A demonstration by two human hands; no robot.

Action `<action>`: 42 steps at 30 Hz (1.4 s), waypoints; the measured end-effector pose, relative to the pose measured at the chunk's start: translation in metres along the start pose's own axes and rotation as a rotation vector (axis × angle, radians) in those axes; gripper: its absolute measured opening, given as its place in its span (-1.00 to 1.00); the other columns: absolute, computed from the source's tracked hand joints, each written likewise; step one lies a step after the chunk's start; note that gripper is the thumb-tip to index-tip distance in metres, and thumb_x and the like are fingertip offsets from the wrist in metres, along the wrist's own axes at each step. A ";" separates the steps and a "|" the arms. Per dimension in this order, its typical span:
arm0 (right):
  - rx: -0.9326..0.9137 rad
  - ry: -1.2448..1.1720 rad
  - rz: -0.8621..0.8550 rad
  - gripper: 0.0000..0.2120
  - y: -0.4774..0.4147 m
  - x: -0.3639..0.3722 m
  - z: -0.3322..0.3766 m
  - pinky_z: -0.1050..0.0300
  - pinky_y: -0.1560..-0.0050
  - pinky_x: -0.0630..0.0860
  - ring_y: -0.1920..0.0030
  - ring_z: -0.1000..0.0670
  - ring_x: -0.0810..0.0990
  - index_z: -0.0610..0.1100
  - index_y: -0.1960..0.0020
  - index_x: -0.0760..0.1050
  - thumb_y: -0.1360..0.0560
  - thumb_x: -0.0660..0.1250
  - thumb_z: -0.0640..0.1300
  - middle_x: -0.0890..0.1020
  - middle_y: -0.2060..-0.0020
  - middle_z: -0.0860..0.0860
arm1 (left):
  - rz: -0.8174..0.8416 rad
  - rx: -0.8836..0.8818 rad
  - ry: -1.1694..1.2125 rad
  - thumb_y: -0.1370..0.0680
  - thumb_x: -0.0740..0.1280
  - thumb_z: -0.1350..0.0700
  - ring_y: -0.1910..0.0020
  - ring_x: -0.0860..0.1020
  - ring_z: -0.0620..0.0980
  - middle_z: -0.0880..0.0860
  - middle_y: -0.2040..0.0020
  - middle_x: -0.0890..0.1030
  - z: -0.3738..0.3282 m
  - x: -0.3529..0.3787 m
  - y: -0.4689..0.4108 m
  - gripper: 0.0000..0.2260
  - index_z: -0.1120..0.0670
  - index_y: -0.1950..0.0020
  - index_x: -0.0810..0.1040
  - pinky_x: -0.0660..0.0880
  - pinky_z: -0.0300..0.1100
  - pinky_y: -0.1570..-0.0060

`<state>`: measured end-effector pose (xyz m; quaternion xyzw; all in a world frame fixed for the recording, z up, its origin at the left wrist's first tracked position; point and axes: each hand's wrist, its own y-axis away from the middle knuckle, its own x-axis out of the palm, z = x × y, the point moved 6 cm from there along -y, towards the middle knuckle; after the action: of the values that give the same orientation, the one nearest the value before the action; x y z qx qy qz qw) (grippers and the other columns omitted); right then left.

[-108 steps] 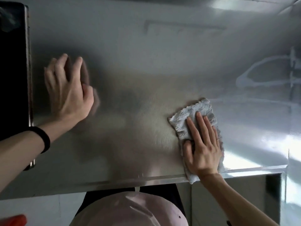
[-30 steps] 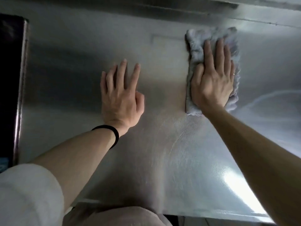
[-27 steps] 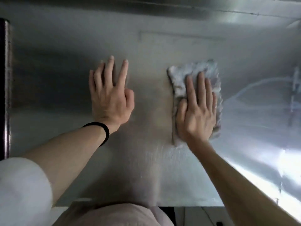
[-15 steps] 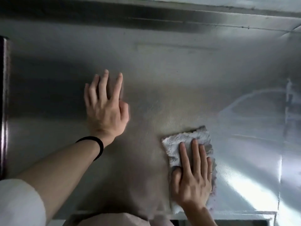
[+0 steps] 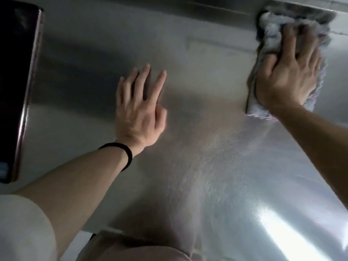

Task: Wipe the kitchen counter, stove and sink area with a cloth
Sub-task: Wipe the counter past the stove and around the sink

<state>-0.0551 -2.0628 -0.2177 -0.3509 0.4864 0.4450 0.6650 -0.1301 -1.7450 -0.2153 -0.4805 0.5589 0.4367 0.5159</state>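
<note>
A brushed steel counter (image 5: 197, 166) fills the head view. My right hand (image 5: 286, 72) presses flat on a grey-white cloth (image 5: 271, 25) at the far right, close to the counter's back edge, with the cloth's far end bunched against the raised back rim. My left hand (image 5: 139, 108) rests palm down on the bare steel in the middle, fingers spread, holding nothing. A black band circles my left wrist.
A black glass stove top (image 5: 15, 81) with a metal rim lies along the left edge of the counter. The back wall ledge (image 5: 216, 10) runs across the top. The counter's front edge sits just above my torso at the bottom.
My right hand has pushed the cloth from the near front edge to the far back of the counter and a little right. My left hand stays planted on the steel.
</note>
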 end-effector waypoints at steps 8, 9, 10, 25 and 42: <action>-0.017 -0.011 -0.049 -0.46 0.099 -0.012 -0.003 -0.09 -0.67 0.07 -0.69 -0.10 0.12 0.07 -0.68 0.21 -0.71 0.07 0.06 0.18 -0.69 -0.05 | -0.016 0.016 0.007 -0.55 0.18 0.03 -0.59 0.24 0.32 0.20 -0.66 0.24 0.003 0.004 0.000 -0.34 -0.04 -0.68 0.21 0.10 0.28 -0.60; -0.013 -0.009 -0.042 -0.46 0.136 -0.016 -0.006 -0.09 -0.67 0.08 -0.69 -0.09 0.13 0.06 -0.68 0.21 -0.71 0.08 0.06 0.19 -0.69 -0.04 | -0.016 0.016 0.013 -0.55 0.17 0.03 -0.59 0.23 0.32 0.19 -0.66 0.23 0.004 0.004 0.000 -0.34 -0.04 -0.68 0.21 0.09 0.28 -0.61; -0.008 -0.003 -0.015 -0.45 0.177 -0.019 -0.010 -0.10 -0.67 0.08 -0.69 -0.09 0.12 0.06 -0.68 0.21 -0.70 0.08 0.06 0.19 -0.69 -0.04 | -0.013 0.019 0.021 -0.55 0.17 0.03 -0.59 0.23 0.32 0.19 -0.66 0.23 0.004 0.004 0.002 -0.34 -0.04 -0.68 0.20 0.08 0.28 -0.61; 0.032 0.071 0.102 -0.39 0.336 -0.021 -0.021 -0.26 -0.64 0.12 -0.68 -0.19 0.16 -0.05 -0.64 0.30 -0.59 0.09 0.00 0.25 -0.65 -0.16 | 0.027 0.019 0.007 -0.54 0.18 0.02 -0.61 0.22 0.33 0.20 -0.67 0.22 -0.002 0.001 -0.001 -0.32 -0.04 -0.69 0.18 0.07 0.30 -0.61; 0.041 0.069 -0.048 -0.34 0.009 -0.007 0.005 -0.04 -0.65 0.06 -0.68 -0.09 0.14 0.10 -0.68 0.17 -0.59 0.02 0.14 0.17 -0.69 -0.04 | 0.045 0.005 -0.012 -0.55 0.17 0.01 -0.62 0.23 0.30 0.19 -0.67 0.23 -0.002 0.000 -0.001 -0.35 -0.02 -0.68 0.23 0.07 0.28 -0.62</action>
<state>-0.0631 -2.0564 -0.2101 -0.3638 0.5096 0.4064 0.6654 -0.1297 -1.7470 -0.2150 -0.4638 0.5674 0.4498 0.5105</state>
